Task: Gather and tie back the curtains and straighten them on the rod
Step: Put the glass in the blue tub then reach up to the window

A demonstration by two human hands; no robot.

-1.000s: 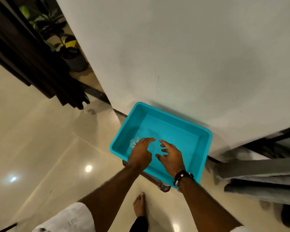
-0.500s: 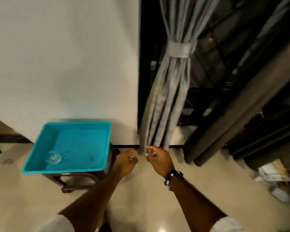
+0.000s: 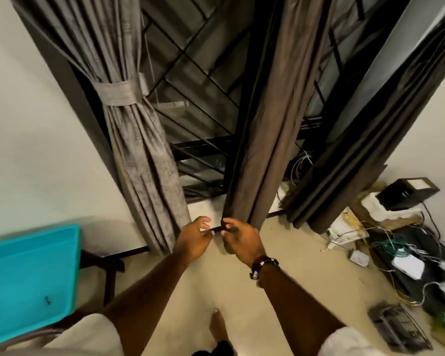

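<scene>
Hands meet low before the brown curtain [image 3: 262,140]: left hand [image 3: 194,240] and right hand [image 3: 238,240] pinch a dark strip [image 3: 216,229] stretched between them.

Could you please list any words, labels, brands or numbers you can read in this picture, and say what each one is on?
None can be read.
Teal tray: one small dark mark, too small to read.
White devices among the cables: any labels are blurred.
Dark box: no legible print.
</scene>
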